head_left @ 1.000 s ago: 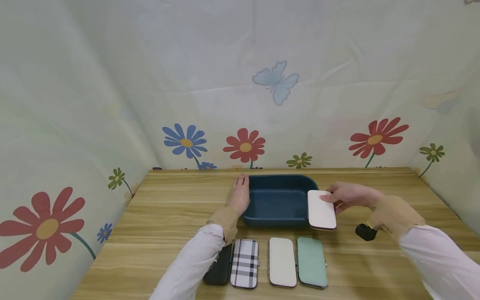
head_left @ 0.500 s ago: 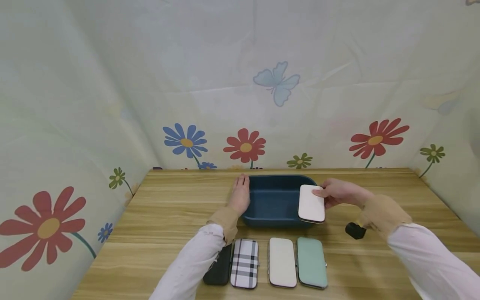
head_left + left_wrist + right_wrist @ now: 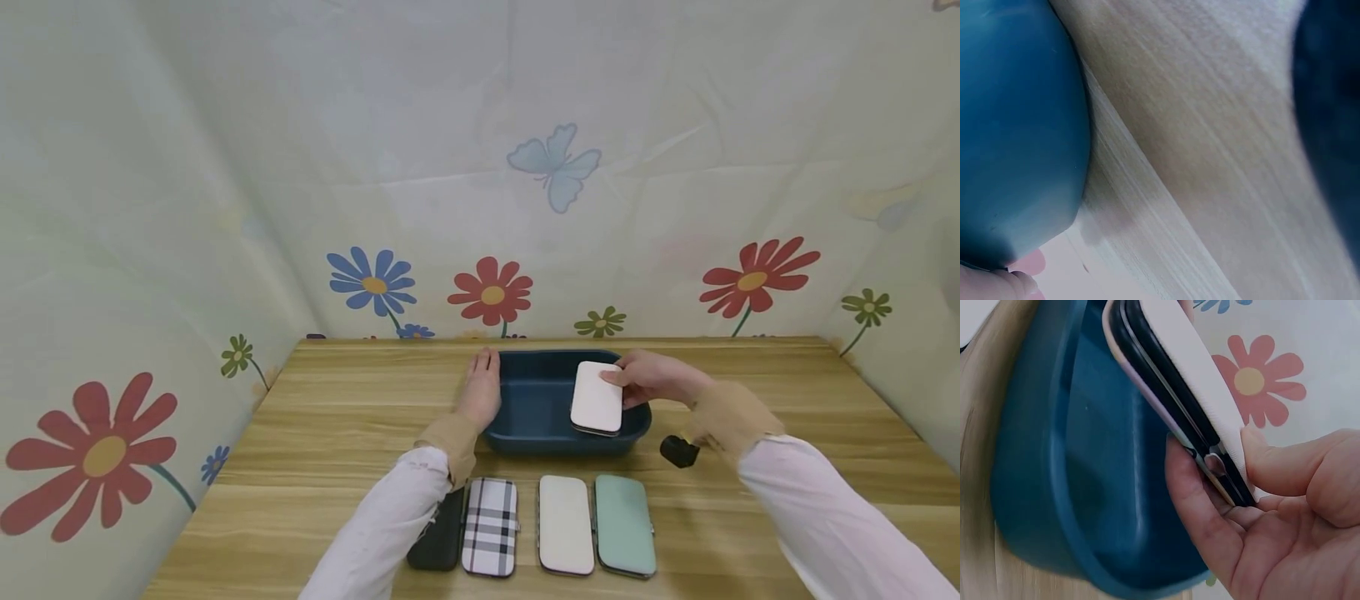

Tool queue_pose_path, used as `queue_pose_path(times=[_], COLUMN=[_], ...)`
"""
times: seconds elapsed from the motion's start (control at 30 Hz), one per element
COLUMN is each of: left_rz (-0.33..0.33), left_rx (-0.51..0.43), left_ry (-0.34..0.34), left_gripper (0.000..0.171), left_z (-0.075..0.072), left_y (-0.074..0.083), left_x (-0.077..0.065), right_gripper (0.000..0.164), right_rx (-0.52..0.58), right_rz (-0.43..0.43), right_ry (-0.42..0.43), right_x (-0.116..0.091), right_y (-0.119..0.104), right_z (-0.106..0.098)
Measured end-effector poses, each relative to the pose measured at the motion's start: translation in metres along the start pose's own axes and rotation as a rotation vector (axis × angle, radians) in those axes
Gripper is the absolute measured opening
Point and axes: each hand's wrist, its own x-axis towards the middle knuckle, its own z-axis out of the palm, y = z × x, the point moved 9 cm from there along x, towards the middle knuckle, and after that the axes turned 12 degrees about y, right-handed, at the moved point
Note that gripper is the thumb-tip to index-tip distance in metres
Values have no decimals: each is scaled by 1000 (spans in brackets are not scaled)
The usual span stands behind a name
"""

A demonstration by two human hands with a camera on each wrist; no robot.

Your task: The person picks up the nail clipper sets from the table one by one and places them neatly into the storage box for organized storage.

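My right hand (image 3: 654,377) pinches a white hard clasp case (image 3: 596,402) by its right edge, holding it tilted over the right half of a dark blue basin (image 3: 555,445). In the right wrist view, thumb and fingers (image 3: 1200,500) grip the case near its small round clasp (image 3: 1215,464), and its dark, metal-edged side shows. My left hand (image 3: 480,392) lies with straight fingers along the basin's left end. The left wrist view shows the basin's outer wall (image 3: 1022,125), with only fingertips (image 3: 997,284) at the corner.
In front of the basin lie a black case (image 3: 439,533), partly behind my left sleeve, a plaid case (image 3: 490,527), a cream case (image 3: 566,525) and a green case (image 3: 625,525). A flowered cloth (image 3: 645,250) hangs behind the wooden table (image 3: 360,400).
My right hand has carried the white clasp case leftward, from beside the basin's right rim to above its inside. The left hand and the cases in front have stayed put.
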Motion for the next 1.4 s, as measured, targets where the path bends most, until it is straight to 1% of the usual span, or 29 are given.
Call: queue_pose_path(times=[0.1, 0.13, 0.23, 0.33, 0.37, 0.47, 0.57, 0.67, 0.8, 1.1, 1.23, 1.33, 1.4], left_rz=[-1, 30, 43, 43, 16, 26, 44, 42, 23, 23, -7, -12, -12], left_rx=[-16, -1, 17, 9, -7, 10, 56, 71, 55, 47, 45, 51, 54], left_ry=[6, 35, 36, 31, 4, 12, 18, 14, 8, 9, -9, -13, -14], left_gripper=[45, 45, 46, 45, 46, 45, 44, 44, 45, 45, 46, 48, 48], left_z=[9, 19, 24, 20, 10, 3, 0, 1, 4, 4, 7, 7, 7], left_y=[-6, -12, -15, -12, -6, -2, 1, 0, -2, -2, -4, -4, -4], left_x=[4, 7, 8, 7, 3, 0, -2, -2, 0, 1, 2, 3, 2], right_gripper=[29, 29, 28, 27, 26, 25, 25, 24, 23, 22, 19, 26, 32], right_rx=[-1, -1, 8, -5, -8, -13, -6, -11, -27, -101, -113, -115, -112], right_rz=[-7, -16, -15, -13, -5, 1, 8, 12, 10, 61, 81, 92, 100], right_ry=[1, -8, -2, 23, 35, 54, 59, 76, 81, 87, 90, 106, 114], right_x=[5, 6, 12, 18, 20, 25, 30, 35, 42, 51, 57, 62, 69], right_y=[-3, -4, -6, -7, -7, -9, -11, -13, -15, -17, -17, -15, -11], right_z=[5, 7, 13, 16, 17, 22, 27, 31, 39, 56, 61, 64, 65])
